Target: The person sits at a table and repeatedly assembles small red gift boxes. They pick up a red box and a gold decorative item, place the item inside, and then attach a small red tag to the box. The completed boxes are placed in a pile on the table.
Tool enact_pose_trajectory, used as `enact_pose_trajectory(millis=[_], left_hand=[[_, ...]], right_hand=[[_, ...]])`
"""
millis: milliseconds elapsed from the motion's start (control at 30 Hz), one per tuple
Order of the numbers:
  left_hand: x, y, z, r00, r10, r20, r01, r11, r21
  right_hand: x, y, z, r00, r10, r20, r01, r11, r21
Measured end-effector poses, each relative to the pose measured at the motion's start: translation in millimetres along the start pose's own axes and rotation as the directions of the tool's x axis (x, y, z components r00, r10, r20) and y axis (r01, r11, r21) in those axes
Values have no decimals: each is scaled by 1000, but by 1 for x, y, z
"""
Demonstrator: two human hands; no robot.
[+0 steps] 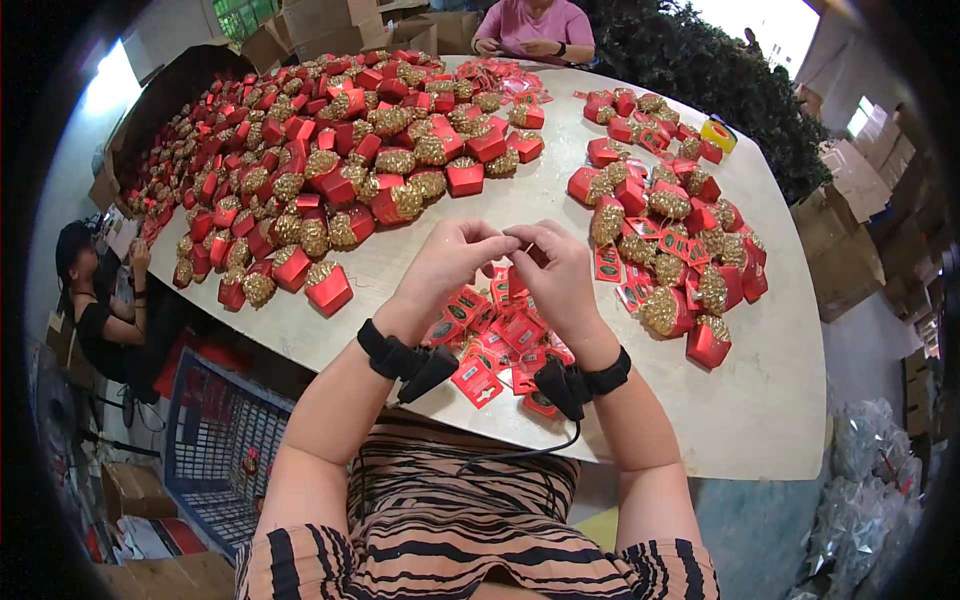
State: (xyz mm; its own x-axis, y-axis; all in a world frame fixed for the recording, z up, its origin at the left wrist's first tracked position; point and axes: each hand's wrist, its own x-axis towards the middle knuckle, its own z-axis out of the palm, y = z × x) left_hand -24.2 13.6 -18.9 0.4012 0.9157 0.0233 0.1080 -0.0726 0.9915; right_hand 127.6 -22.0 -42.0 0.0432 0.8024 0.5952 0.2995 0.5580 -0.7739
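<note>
Over the middle of the table, my left hand (448,262) and my right hand (560,272) meet fingertip to fingertip. Both are closed in a pinch, and whatever lies between the fingers is too small to make out. Below them spreads a loose pile of red cardboard tags (518,332), partly hidden by my wrists. A big heap of red ornaments with glittery gold tops (465,177) covers the table to the left. Right of my hands is a smaller group of the same ornaments (668,204), with red tags lying among them.
A person in a pink top (545,28) sits at the far edge, and another in black (105,325) is at the left. A blue plastic basket (212,425) stands below the table's left edge. Cardboard boxes (838,250) and clear plastic bags (862,490) are at the right.
</note>
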Motion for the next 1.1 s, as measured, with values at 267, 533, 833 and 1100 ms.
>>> enact_pose_trajectory(millis=[267, 533, 833, 1100], left_hand=[[31, 15, 4, 990, 22, 137, -40, 991, 129], [136, 20, -15, 992, -10, 123, -64, 807, 587], [232, -51, -41, 930, 367, -25, -52, 197, 979], [237, -51, -38, 867, 498, 8, -187, 311, 932]], right_hand=[[6, 6, -15, 925, 375, 61, -370, 850, 375], [19, 17, -47, 835, 550, 4, -408, 615, 674], [25, 18, -56, 848, 520, -104, -402, 758, 513], [24, 15, -56, 887, 378, -263, -308, 912, 271]])
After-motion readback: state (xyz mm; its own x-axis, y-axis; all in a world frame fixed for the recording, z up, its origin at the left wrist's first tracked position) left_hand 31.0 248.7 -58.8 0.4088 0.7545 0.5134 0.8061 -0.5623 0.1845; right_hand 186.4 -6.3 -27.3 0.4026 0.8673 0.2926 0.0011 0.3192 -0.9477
